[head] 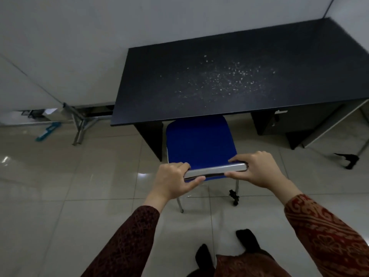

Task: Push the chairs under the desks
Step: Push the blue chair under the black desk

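Observation:
A chair with a blue seat [200, 142] and a metal frame stands in front of a black desk [229, 80]. The front of the seat reaches just under the desk's near edge, between the left side panel and the drawer unit. My left hand [173, 181] grips the left end of the chair's backrest top [215, 170]. My right hand [259, 169] grips its right end. Two rear chair legs show below my hands on the tiled floor.
White crumbs lie scattered on the desk top. A drawer unit [279, 122] sits under the desk on the right. A folding metal leg [79, 124] and a blue tool [48, 131] lie on the floor at left. A white partition wall runs behind.

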Demonstrator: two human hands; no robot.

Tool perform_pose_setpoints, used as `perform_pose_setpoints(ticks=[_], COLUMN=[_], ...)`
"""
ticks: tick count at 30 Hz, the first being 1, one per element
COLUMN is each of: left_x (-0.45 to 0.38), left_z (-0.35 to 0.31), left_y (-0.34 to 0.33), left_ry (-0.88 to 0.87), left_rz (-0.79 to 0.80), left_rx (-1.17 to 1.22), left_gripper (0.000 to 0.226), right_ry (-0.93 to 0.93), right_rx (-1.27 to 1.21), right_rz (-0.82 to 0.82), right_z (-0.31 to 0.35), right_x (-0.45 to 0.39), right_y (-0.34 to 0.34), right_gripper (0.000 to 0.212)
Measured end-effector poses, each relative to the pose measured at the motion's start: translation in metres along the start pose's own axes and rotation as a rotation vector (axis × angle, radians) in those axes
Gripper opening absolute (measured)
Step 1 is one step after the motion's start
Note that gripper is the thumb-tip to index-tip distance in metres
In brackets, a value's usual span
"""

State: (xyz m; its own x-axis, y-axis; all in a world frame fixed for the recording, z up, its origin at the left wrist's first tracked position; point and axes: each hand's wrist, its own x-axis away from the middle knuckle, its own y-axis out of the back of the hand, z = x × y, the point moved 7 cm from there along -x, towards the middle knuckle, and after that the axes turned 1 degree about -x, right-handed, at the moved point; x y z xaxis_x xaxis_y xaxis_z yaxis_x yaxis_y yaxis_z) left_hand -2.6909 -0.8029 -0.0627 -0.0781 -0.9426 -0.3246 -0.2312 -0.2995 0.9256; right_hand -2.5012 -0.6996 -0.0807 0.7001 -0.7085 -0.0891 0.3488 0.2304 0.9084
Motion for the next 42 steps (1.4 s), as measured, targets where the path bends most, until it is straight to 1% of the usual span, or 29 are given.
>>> perform_pose_setpoints(ticks=[4,7,9,17,21,25,29,33,35,39,42], left_x=[-0.012,-0.026,-0.038,-0.08,-0.101,-0.123,-0.155,-0.164,-0.164,-0.164,-0.163], left_z=[0.02,0.044,0.058,0.096,0.108,0.117,0.135,0.131,0.129,0.128,0.129], left_y=[0.004,0.008,0.009,-0.003,-0.008,-0.015,-0.022,-0.028,-0.03,-0.03,-0.031], left_ry=[-0.043,-0.033,-0.021,-0.05,-0.036,0.019,0.058,0.039,0.034,0.025,0.035], left_rz=[-0.029,-0.063,-0.067,-0.071,-0.077,-0.069,-0.052,-0.099,-0.098,-0.104,-0.074], left_rx=[-0.025,-0.055,-0.071,-0.085,-0.072,-0.078,-0.092,-0.109,-0.116,-0.122,-0.12], left_gripper=[0.067,0.07,0.071,0.075,0.077,0.078,0.083,0.077,0.075,0.072,0.072], right_ry=[0.01,0.042,0.028,-0.017,-0.051,-0.058,-0.08,-0.055,-0.039,-0.031,-0.015], right_rx=[0.019,0.062,0.075,0.096,0.114,0.137,0.168,0.2,0.197,0.2,0.194], right_rz=[-0.157,-0.283,-0.321,-0.355,-0.375,-0.394,-0.393,-0.412,-0.426,-0.432,-0.431], right_z=[0.008,0.019,0.022,0.011,-0.001,-0.017,-0.032,-0.047,-0.049,-0.049,-0.049], right_x=[-0.012,-0.031,-0.046,-0.098,-0.121,-0.144,-0.179,-0.185,-0.185,-0.184,-0.183], right_y=[0.0,0.001,0.002,0.001,0.002,0.009,0.013,0.016,0.016,0.016,0.017], right_gripper=[0.077,0.066,0.061,0.064,0.066,0.069,0.07,0.069,0.068,0.076,0.074])
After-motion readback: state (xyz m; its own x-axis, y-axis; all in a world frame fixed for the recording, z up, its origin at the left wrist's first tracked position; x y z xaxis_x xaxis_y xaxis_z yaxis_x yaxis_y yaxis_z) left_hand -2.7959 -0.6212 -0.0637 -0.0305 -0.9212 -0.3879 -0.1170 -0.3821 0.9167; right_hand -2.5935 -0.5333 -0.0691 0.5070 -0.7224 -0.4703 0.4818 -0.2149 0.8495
